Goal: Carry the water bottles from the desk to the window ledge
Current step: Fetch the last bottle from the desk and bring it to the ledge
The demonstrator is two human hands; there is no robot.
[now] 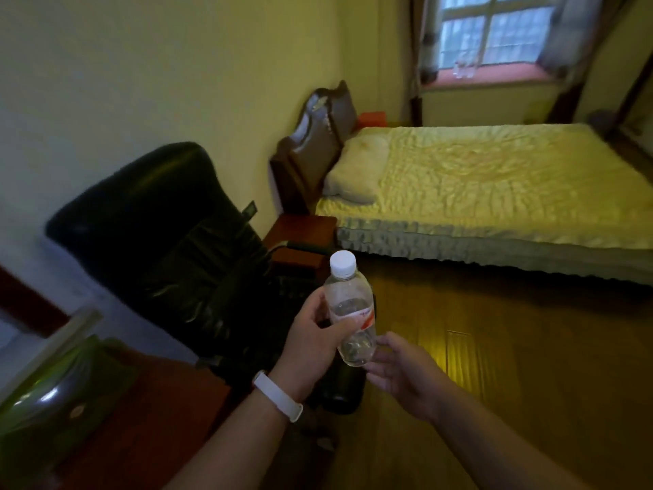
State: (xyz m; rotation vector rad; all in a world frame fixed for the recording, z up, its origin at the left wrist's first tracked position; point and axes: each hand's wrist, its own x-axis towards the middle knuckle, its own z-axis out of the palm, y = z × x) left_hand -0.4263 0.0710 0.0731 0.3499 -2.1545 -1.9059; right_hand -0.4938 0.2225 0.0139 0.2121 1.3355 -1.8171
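The left hand [311, 344] is wrapped around the water bottle [349, 313], holding it upright in the air, while the open right hand [399, 373] touches its bottom, likely to steady it on the way to the far window ledge [494, 77].

Dim room, daylight via window [494, 30], floor [459, 355] glare, blurry w/ warped edges.

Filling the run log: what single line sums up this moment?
left hand grips water bottle | right hand open at its base | window ledge ahead
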